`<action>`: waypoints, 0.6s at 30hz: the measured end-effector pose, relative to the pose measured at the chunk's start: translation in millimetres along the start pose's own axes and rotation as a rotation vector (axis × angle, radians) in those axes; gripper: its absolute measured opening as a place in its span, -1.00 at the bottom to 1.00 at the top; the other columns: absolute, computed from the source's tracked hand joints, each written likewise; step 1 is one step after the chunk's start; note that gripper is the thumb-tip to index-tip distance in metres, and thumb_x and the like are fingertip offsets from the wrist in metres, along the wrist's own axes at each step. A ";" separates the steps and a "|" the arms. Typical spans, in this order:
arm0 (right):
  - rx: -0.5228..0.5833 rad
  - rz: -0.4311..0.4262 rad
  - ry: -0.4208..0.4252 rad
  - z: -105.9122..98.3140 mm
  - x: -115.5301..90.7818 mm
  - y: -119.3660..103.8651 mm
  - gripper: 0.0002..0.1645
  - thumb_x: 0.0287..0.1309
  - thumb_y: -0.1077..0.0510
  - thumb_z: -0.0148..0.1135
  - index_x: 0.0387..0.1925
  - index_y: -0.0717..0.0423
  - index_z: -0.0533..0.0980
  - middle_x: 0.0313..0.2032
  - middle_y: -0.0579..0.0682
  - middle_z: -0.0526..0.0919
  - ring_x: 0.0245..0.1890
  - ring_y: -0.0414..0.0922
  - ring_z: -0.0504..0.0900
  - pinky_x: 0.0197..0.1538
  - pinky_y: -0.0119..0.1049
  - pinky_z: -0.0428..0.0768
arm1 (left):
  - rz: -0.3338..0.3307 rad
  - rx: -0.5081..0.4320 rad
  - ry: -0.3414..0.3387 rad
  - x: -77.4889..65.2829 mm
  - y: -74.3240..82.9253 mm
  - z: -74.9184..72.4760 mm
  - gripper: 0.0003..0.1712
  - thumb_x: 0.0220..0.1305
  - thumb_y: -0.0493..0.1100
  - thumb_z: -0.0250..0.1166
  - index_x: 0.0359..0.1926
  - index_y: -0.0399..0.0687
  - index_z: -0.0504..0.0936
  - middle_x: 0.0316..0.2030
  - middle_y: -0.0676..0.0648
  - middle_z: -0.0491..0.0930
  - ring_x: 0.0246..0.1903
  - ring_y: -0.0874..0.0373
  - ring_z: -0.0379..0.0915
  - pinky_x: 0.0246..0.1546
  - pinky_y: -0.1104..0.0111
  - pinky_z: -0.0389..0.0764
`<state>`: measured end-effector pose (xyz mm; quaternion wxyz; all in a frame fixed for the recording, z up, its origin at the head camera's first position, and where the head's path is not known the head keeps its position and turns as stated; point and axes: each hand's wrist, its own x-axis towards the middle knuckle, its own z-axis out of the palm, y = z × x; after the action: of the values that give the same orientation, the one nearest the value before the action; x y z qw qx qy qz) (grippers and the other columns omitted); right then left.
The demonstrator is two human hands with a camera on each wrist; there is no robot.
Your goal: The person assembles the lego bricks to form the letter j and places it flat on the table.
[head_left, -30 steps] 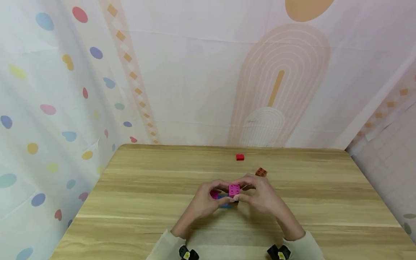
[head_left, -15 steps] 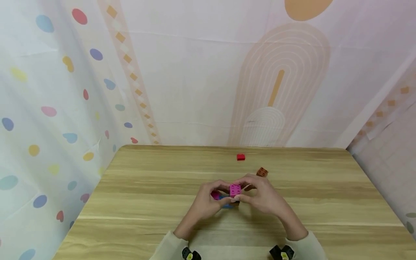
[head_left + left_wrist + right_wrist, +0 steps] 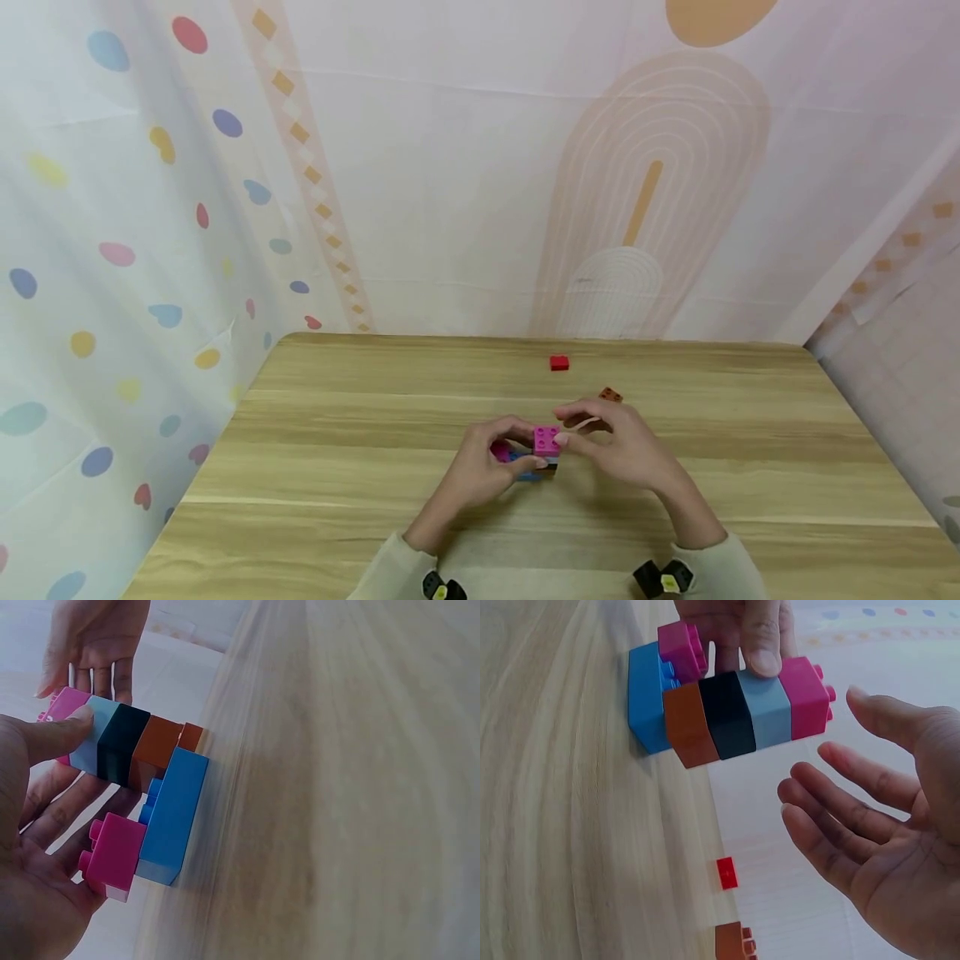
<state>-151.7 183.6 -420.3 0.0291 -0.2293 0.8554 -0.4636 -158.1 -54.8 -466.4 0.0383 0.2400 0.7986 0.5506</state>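
Note:
My left hand holds a tower of toy building bricks, its thumb lying on the light blue brick. Top of the tower is a pink brick with studs. Below the light blue one come a black brick and a brown brick. At the base lies a longer blue brick, which also carries a second pink brick beside the tower. My right hand is off the bricks, fingers apart and holding nothing, just right of the top pink brick.
A small red brick lies toward the back of the wooden table. Nearer, a loose brown brick is partly hidden behind my right hand. A patterned cloth hangs behind the table.
My right hand has let go of the top pink brick and moved a little to the right, fingers spreading. The left hand keeps its hold on the tower.

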 end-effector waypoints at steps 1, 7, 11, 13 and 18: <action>-0.001 -0.004 0.010 -0.7 0.1 1.6 -0.58 0.35 -0.03 0.34 0.14 0.05 0.61 0.10 0.11 0.71 0.03 0.00 0.71 0.13 -0.13 0.68 | -0.004 0.000 0.001 0.1 -0.3 0.2 -0.73 0.21 -0.16 0.52 -0.07 0.19 0.74 -0.13 0.10 0.79 -0.12 0.12 0.72 -0.28 0.46 0.60; -0.010 0.022 0.066 -3.9 0.9 9.9 -0.56 0.31 -0.02 0.38 0.16 0.03 0.61 0.10 0.13 0.69 0.06 0.12 0.69 0.15 -0.06 0.66 | -0.016 -0.003 0.001 -0.3 -1.1 0.8 -0.75 0.23 -0.13 0.51 -0.08 0.19 0.74 -0.12 0.09 0.78 -0.11 0.10 0.72 -0.26 0.44 0.61; -0.026 0.047 0.109 -6.2 1.4 15.0 -0.51 0.28 -0.02 0.42 0.18 0.02 0.60 0.10 0.13 0.69 0.09 0.12 0.67 0.17 -0.01 0.65 | -0.012 0.003 0.000 -0.3 -1.2 0.6 -0.75 0.24 -0.13 0.51 -0.07 0.18 0.74 -0.12 0.10 0.78 -0.11 0.11 0.71 -0.26 0.44 0.62; -0.041 0.058 0.129 -7.9 1.0 17.6 -0.50 0.27 0.00 0.43 0.20 0.02 0.60 0.10 0.13 0.69 0.12 0.12 0.66 0.18 0.01 0.64 | -0.009 0.008 -0.002 -0.4 -1.6 0.5 -0.74 0.23 -0.13 0.51 -0.06 0.18 0.73 -0.12 0.10 0.78 -0.11 0.11 0.71 -0.27 0.44 0.62; -0.074 0.106 0.168 -12.7 -0.3 22.7 -0.44 0.26 -0.01 0.44 0.24 0.04 0.57 0.14 0.16 0.67 0.14 0.15 0.64 0.22 0.09 0.60 | -0.013 0.013 -0.004 -0.6 -2.7 0.4 -0.73 0.23 -0.13 0.51 -0.05 0.19 0.73 -0.11 0.10 0.78 -0.11 0.10 0.71 -0.25 0.45 0.61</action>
<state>-163.1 204.1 -431.5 -0.0266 -0.1449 0.8823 -0.4470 -158.3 -55.5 -469.2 0.0417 0.2361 0.8035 0.5448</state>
